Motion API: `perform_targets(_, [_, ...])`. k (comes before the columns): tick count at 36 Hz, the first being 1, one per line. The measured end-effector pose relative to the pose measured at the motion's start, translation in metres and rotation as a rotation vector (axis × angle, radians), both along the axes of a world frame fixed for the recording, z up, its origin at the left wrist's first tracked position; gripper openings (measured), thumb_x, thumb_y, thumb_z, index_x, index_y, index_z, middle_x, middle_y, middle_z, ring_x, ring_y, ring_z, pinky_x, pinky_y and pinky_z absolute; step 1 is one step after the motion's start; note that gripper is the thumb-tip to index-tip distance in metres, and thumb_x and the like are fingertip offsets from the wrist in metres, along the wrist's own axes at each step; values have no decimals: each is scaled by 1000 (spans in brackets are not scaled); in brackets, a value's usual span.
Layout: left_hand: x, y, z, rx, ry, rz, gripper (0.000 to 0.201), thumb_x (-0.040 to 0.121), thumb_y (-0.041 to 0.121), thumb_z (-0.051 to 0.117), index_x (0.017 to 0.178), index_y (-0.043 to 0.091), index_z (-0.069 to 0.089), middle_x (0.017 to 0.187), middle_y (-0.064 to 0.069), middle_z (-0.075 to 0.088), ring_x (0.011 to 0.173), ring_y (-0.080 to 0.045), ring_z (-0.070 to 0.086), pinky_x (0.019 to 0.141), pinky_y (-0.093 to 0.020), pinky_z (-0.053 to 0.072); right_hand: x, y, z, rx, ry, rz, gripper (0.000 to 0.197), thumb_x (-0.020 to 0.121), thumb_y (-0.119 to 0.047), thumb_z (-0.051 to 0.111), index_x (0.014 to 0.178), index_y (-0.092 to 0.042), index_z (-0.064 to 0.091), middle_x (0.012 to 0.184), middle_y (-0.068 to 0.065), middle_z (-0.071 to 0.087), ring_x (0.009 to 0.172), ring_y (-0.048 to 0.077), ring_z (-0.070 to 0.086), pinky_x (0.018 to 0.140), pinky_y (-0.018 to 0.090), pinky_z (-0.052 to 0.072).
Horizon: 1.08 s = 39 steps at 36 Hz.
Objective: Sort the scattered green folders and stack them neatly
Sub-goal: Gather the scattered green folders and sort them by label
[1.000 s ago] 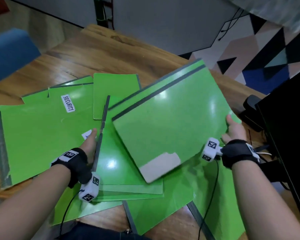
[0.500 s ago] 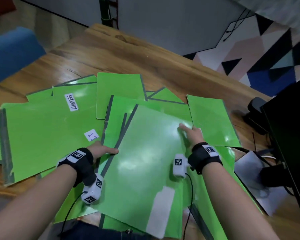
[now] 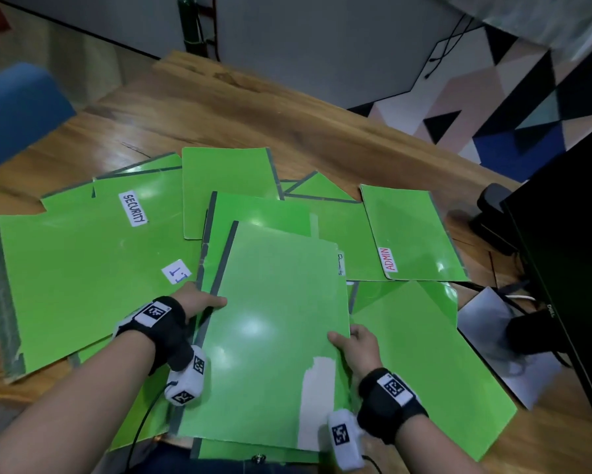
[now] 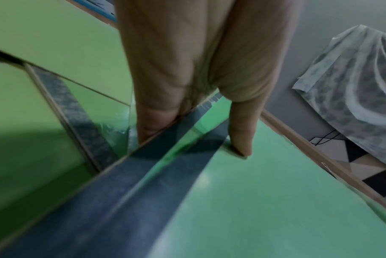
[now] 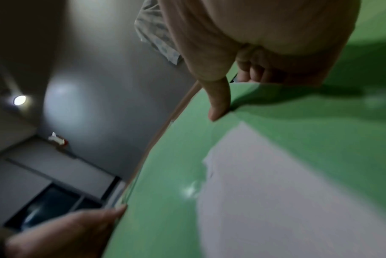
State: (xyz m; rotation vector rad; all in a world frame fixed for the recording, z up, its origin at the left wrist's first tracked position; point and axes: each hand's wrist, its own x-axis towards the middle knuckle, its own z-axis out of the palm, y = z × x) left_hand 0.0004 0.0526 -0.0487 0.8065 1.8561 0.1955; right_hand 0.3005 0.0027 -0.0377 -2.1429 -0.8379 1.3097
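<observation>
Only a small stack (image 3: 270,336) is gathered, both hands, left hand (image 3: 198,299) and right hand (image 3: 356,343), pinching its sides; scattered folders (image 3: 410,234) from nine to three o'clock remain.

A wooden table (image 3: 260,107) with warm brown grain fills the middle of the head view and runs toward the upper centre. Behind it stands a plain grey wall (image 3: 321,46) with a dark baseboard line. At the upper left sits a blue chair (image 3: 17,111), blurred. A dark green post (image 3: 193,23) rises at top centre. The upper right shows a floor patterned in triangles (image 3: 513,107) of pink, black, white and blue. A black monitor (image 3: 574,254) occupies the right edge, cables trailing near its base. A patterned cloth (image 4: 355,87), possibly a cover, hangs at the right of the left wrist view. A round ceiling light (image 5: 19,100) glows at the left of the right wrist view.
</observation>
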Motion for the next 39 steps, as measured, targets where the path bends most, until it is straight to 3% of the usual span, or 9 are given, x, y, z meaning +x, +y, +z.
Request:
perform_targets(3, [5, -2, 7, 12, -37, 35, 94, 81, 50, 65, 148, 2, 19, 152, -19, 28, 135, -36, 35, 108, -46, 33, -4, 17, 16, 144, 22, -75, 35, 90, -5, 60, 121, 7, 52, 128, 21, 55, 119, 34, 51, 99, 39, 40])
perform_targets(10, [9, -4, 12, 57, -265, 194, 77, 93, 55, 40, 150, 9, 18, 156, -17, 17, 143, -34, 18, 114, -49, 19, -19, 60, 41, 330, -39, -19, 37, 99, -9, 40, 136, -10, 46, 136, 9, 50, 119, 19, 49, 103, 32, 37])
perform_targets(12, [10, -4, 11, 59, -231, 198, 75, 94, 49, 45, 149, 5, 19, 154, -19, 21, 141, -35, 22, 113, -48, 21, -28, 68, 35, 324, -58, -11, 37, 99, -8, 38, 135, -8, 46, 136, 9, 51, 122, 23, 50, 102, 33, 42])
perform_targets(16, [7, -3, 6, 60, -143, 148, 58, 99, 33, 44, 142, -3, 32, 134, -21, 47, 123, -34, 46, 104, -38, 35, -45, 75, 15, 256, -90, -23, 30, 96, -8, 42, 124, -7, 53, 116, 12, 60, 82, 20, 57, 80, 36, 52])
perform_targets(21, [4, -3, 5, 84, -182, 169, 51, 96, 31, 50, 134, -3, 44, 107, -14, 53, 101, -27, 49, 94, -34, 39, -48, 69, -9, 168, -135, -53, 28, 78, -21, 74, 97, -23, 53, 131, 15, 50, 110, 32, 57, 94, 44, 49])
perform_targets(26, [5, -1, 8, 41, -252, 267, 64, 92, 45, 52, 134, -3, 43, 106, -14, 55, 103, -30, 52, 91, -34, 39, -25, 72, -8, 88, 28, -111, 31, 85, -6, 67, 113, 2, 58, 114, 16, 60, 110, 31, 56, 102, 42, 43])
perform_targets(31, [7, 1, 10, 19, -314, 334, 79, 90, 53, 49, 147, 5, 26, 150, -19, 31, 138, -35, 30, 113, -45, 24, -9, 77, -4, 115, 12, -123, 31, 90, -4, 58, 120, -3, 54, 116, 15, 58, 110, 30, 55, 102, 45, 43])
perform_targets(36, [9, 0, 5, 53, -274, 284, 81, 89, 49, 55, 147, 2, 23, 152, -19, 27, 138, -35, 29, 112, -46, 23, -25, 84, -7, 130, -30, -74, 30, 92, 2, 47, 120, -10, 50, 90, 7, 55, 67, 16, 49, 70, 34, 49])
perform_targets(39, [7, -2, 2, 63, -201, 201, 74, 88, 43, 60, 140, -4, 36, 130, -19, 50, 112, -31, 49, 97, -39, 38, -41, 82, -19, 66, -114, 139, 43, 93, 1, 42, 131, -18, 46, 116, 6, 58, 73, 18, 61, 71, 34, 58])
